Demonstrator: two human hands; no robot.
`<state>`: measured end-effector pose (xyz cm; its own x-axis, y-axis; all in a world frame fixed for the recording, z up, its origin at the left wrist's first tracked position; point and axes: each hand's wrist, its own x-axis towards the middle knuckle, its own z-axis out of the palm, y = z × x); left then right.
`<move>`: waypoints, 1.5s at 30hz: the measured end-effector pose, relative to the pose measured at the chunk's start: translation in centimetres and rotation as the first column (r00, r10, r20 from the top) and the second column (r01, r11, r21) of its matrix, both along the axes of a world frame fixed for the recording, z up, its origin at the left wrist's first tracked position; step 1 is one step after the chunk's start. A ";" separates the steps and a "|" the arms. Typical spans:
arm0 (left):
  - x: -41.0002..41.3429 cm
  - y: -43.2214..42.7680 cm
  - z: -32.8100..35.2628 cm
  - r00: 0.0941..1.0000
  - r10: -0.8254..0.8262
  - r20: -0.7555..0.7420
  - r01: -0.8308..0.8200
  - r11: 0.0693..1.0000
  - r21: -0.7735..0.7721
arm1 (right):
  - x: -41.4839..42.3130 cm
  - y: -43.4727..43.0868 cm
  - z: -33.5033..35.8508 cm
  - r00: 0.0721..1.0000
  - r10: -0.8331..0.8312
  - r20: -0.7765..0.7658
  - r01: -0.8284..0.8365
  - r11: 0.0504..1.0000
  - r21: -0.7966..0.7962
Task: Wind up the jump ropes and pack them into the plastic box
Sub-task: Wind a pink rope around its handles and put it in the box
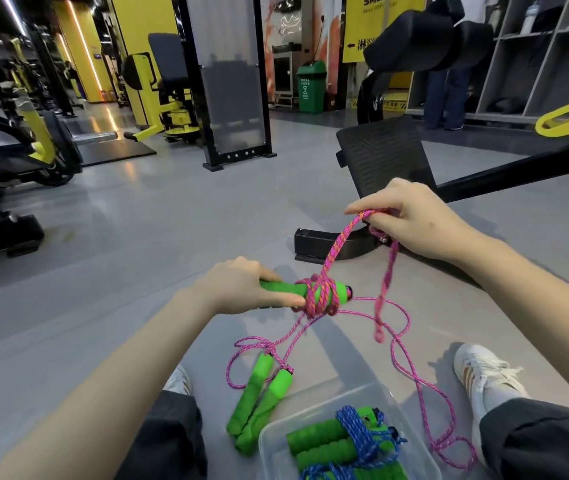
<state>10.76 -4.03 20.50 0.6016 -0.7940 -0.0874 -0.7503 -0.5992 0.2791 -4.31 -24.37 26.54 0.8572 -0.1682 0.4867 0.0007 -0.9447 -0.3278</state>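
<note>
Left hand (241, 289) grips green handles (286, 289) mid-frame, steadying them; right hand (411, 220) pinches pink rope (336, 244) taut for winding. Plastic box (310, 431) lower centre holds wound blue rope (359, 434).

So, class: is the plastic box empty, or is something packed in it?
Not empty. Green handles wrapped in blue rope lie inside the plastic box.

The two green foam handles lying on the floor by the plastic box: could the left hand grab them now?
Probably not yet: the left hand is full, gripping the green handle wrapped in pink rope. The two green foam handles lie uncovered, so the way looks free.
</note>
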 end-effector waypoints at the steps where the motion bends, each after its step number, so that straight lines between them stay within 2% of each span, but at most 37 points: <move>1: -0.3 -0.2 0.2 0.997 -0.042 -0.063 0.041 0.999 -0.008 | 0.1 -0.4 -0.4 1.000 -0.019 0.012 0.018 1.000 0.010; 5: -1.8 -0.8 1.2 0.916 -0.168 -0.365 0.139 0.985 -0.105 | 0.2 -2.2 -2.2 0.998 -0.052 0.018 0.047 0.978 0.204; 7: -2.3 -0.9 1.8 0.834 -0.222 -0.505 0.151 0.972 -0.179 | 0.2 -3.0 -3.8 0.998 -0.058 -0.019 0.061 0.976 0.207; 9: -2.5 -0.9 2.5 0.778 -0.246 -0.578 0.159 0.967 -0.197 | 0.3 -3.0 -5.4 0.992 -0.043 -0.120 0.067 0.976 0.206; 11: -2.5 -1.0 3.0 0.790 -0.225 -0.571 0.197 0.974 -0.112 | 0.8 -2.3 -5.9 0.985 0.009 -0.171 0.040 0.959 0.280; 13: -2.4 -1.1 2.7 0.836 -0.164 -0.524 0.199 0.980 0.011 | 1.2 -2.0 -5.1 0.989 0.040 -0.139 0.011 0.938 0.348; 15: -2.1 -0.9 2.0 0.847 -0.111 -0.520 0.153 0.987 0.038 | 1.0 -2.3 -3.6 0.990 0.048 -0.132 0.009 0.915 0.404; 17: -1.3 -0.1 1.5 0.841 -0.078 -0.536 0.092 0.996 -0.001 | 0.4 -3.1 -2.5 0.978 0.049 -0.201 0.027 0.932 0.360; 18: -0.8 0.3 1.3 0.839 -0.061 -0.540 0.056 0.998 -0.026 | 0.0 -3.5 -2.1 0.964 0.027 -0.264 0.048 0.961 0.273; 20: 0.4 1.2 1.1 0.843 -0.021 -0.538 -0.034 0.995 -0.092 | -0.8 -4.2 -1.3 0.911 -0.048 -0.410 0.081 0.995 0.064; 21: 1.0 1.6 1.0 0.843 0.007 -0.538 -0.095 0.986 -0.136 | -1.3 -4.4 -0.8 0.866 -0.076 -0.494 0.093 0.996 0.008; 24: 2.2 2.5 0.9 0.829 0.110 -0.548 -0.288 0.924 -0.252 | -2.7 -4.2 1.0 0.676 -0.058 -0.734 0.109 0.994 0.022; 27: 2.2 2.3 0.9 0.807 0.168 -0.566 -0.382 0.880 -0.283 | -3.5 -2.5 3.1 0.594 0.050 -0.803 0.007 0.998 0.067; 30: 1.6 1.0 1.1 0.756 0.184 -0.629 -0.457 0.835 -0.306 | -3.4 0.3 4.4 0.574 0.064 -0.816 -0.050 0.998 0.043; 35: 1.1 0.1 1.3 0.641 0.190 -0.744 -0.538 0.802 -0.259 | -2.7 5.0 2.9 0.559 -0.063 -0.827 -0.191 0.961 -0.202; 37: 1.2 0.3 1.0 0.633 0.191 -0.750 -0.525 0.818 -0.236 | -2.5 5.4 2.9 0.603 0.001 -0.798 -0.227 0.959 -0.171; 40: 1.9 1.5 0.8 0.611 0.162 -0.775 -0.508 0.831 -0.226 | -2.4 2.9 3.8 0.672 0.116 -0.732 -0.148 0.989 0.020; 43: 3.3 3.2 0.7 0.576 0.141 -0.805 -0.516 0.827 -0.225 | -2.9 -0.3 3.9 0.674 0.054 -0.737 0.017 0.996 0.089; 45: 4.1 4.1 0.5 0.519 0.079 -0.851 -0.520 0.820 -0.241 | -3.1 -1.9 3.6 0.657 0.021 -0.753 0.086 0.991 0.103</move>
<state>14.82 0.09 20.99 0.6657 -0.6530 -0.3612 0.1113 -0.3917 0.9133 -7.40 -26.32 30.11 0.9133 -0.2134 -0.3468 -0.3265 -0.8927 -0.3106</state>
